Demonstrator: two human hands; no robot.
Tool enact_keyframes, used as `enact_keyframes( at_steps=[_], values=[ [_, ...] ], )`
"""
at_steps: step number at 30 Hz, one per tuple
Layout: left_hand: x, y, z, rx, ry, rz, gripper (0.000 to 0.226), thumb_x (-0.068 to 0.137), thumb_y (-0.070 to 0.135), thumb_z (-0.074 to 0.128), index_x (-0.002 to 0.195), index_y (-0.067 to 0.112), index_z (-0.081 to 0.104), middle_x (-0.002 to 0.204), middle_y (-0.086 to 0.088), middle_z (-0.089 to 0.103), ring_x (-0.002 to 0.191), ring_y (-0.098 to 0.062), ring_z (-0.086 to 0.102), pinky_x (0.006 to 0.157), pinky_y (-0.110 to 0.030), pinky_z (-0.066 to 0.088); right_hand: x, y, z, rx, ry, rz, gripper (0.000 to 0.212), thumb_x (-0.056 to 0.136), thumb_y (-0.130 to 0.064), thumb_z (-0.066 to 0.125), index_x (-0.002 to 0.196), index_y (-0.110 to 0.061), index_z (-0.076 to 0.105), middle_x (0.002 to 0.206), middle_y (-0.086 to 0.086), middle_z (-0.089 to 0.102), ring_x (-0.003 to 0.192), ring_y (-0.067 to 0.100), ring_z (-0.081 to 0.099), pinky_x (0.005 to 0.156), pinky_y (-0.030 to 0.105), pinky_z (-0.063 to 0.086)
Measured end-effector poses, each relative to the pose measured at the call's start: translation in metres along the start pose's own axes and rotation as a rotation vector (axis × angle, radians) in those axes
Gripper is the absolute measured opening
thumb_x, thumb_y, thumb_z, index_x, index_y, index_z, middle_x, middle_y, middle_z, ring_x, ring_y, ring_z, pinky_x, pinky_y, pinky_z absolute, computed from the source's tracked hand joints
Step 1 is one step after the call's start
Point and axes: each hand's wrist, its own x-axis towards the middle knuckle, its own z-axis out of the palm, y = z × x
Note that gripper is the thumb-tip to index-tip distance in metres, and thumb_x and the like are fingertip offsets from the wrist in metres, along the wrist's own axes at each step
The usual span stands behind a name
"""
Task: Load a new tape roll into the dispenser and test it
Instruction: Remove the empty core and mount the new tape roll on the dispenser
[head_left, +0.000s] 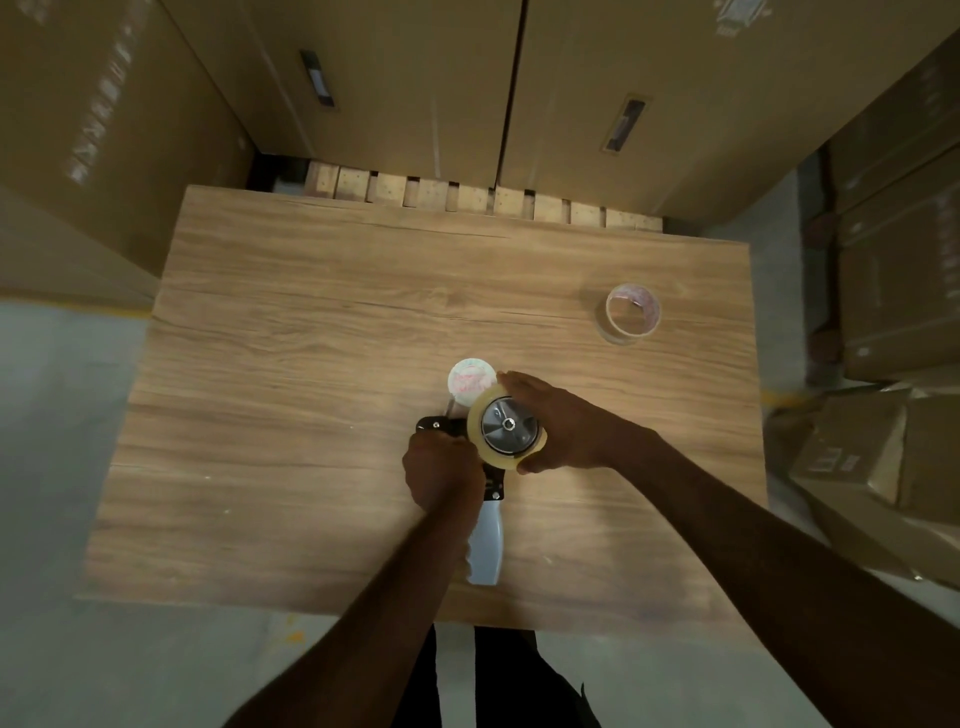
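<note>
Tape dispenser (488, 519) lies flat on the wooden tabletop (311, 338), a little toward the near edge and right of the middle. Its long axis runs from the near edge toward the far edge: the pale grey handle points at the near edge, and the black head end points away and slightly toward the left edge. A clear tape roll (506, 428) sits on the dispenser's metal hub, its open face turned up.

The right hand (558, 423) wraps the roll from the side toward the right edge, fingers curled over its far rim and thumb at its near rim. The left hand (441, 470) is closed on the black frame just beside the roll, covering the part where frame meets handle.

A white round label disc (471, 382) lies touching the roll's far side; its reddish print is too blurred to read. An empty cardboard core (631, 313) rests well apart, near the right edge. Cardboard boxes (675, 104) stand beyond the far edge; their printing is not legible.
</note>
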Motion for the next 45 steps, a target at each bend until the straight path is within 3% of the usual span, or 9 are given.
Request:
enact_keyframes(
  at_steps=[7,10,15,23,29,35,40,43,45],
  values=[
    [-0.024,-0.004,-0.002,-0.136,0.082,-0.088,0.024,0.081,0.027,0.076,0.096,0.013,0.065,0.1,-0.008,0.073,0.097,-0.032,0.069,0.084,-0.039,0.055,-0.003,-0.011,0.001,-0.036,-0.021,0.011,0.133,0.075,-0.024,0.095,0.168,-0.01,0.002,0.175,0.011,0.011,0.158,0.027,0.023,0.122,0.032,0.029],
    [-0.018,-0.005,0.0,-0.169,0.073,-0.177,0.031,0.076,0.035,0.079,0.096,0.016,0.065,0.097,-0.005,0.074,0.094,-0.031,0.07,0.092,-0.049,0.054,-0.005,-0.012,0.004,-0.033,-0.004,0.007,0.133,0.073,-0.025,0.096,0.168,-0.009,0.004,0.172,0.011,0.018,0.153,0.028,0.031,0.118,0.033,0.035],
    [0.014,-0.043,0.028,-0.294,0.062,-0.237,0.057,0.044,0.052,0.074,0.092,0.022,0.065,0.082,0.002,0.072,0.075,-0.025,0.072,0.079,-0.054,0.058,-0.004,-0.015,0.009,-0.031,0.003,0.002,0.136,0.07,-0.027,0.097,0.168,-0.01,0.005,0.17,0.008,0.022,0.15,0.027,0.035,0.117,0.039,0.041],
    [-0.004,-0.013,-0.003,-0.435,0.021,-0.343,0.077,0.054,0.024,0.09,0.116,-0.002,0.053,0.109,-0.019,0.07,0.091,-0.037,0.072,0.081,-0.051,0.062,-0.006,-0.022,0.017,-0.088,0.045,0.011,0.14,0.064,-0.03,0.098,0.167,-0.006,0.007,0.165,0.014,0.028,0.145,0.032,0.038,0.113,0.043,0.046],
    [-0.007,-0.016,-0.015,-0.488,-0.103,-0.42,0.045,0.063,0.012,0.088,0.101,-0.003,0.07,0.095,-0.017,0.074,0.077,-0.032,0.074,0.056,-0.03,0.056,-0.009,-0.025,0.024,-0.076,0.085,0.03,0.14,0.063,-0.032,0.099,0.167,-0.005,0.009,0.166,0.015,0.029,0.146,0.034,0.037,0.115,0.042,0.044],
    [0.0,-0.025,-0.022,-0.573,-0.188,-0.453,0.04,0.056,0.009,0.085,0.092,-0.003,0.072,0.089,-0.019,0.074,0.073,-0.035,0.073,0.061,-0.036,0.057,-0.01,-0.025,0.033,-0.053,0.123,0.068,0.141,0.061,-0.036,0.1,0.166,-0.003,0.012,0.165,0.014,0.031,0.146,0.034,0.037,0.115,0.041,0.042],
    [0.016,-0.031,-0.03,-0.595,-0.471,-0.424,0.009,0.09,-0.002,0.059,0.087,0.006,0.061,0.123,-0.02,0.063,0.077,-0.018,0.065,0.065,-0.027,0.053,-0.019,-0.018,0.036,0.019,0.141,0.069,0.145,0.065,-0.037,0.099,0.168,-0.01,0.001,0.165,0.015,0.028,0.146,0.036,0.036,0.116,0.046,0.042],
    [0.017,-0.028,-0.037,-0.558,-0.531,-0.467,0.01,0.097,0.0,0.053,0.092,0.001,0.062,0.113,-0.014,0.067,0.042,-0.005,0.058,0.042,-0.017,0.044,-0.033,-0.019,0.048,0.137,0.33,0.126,0.14,0.064,-0.041,0.099,0.167,-0.007,0.011,0.162,0.018,0.036,0.143,0.038,0.042,0.114,0.052,0.044],
    [0.019,-0.026,-0.044,-0.543,-0.565,-0.562,0.005,0.095,0.007,0.062,0.092,0.004,0.065,0.079,-0.004,0.076,0.028,-0.001,0.05,0.033,-0.012,0.033,-0.047,-0.033,0.072,0.249,0.623,0.202,0.107,0.071,-0.039,0.095,0.156,-0.006,0.04,0.144,0.014,0.054,0.128,0.032,0.055,0.103,0.044,0.052]
  ],
)
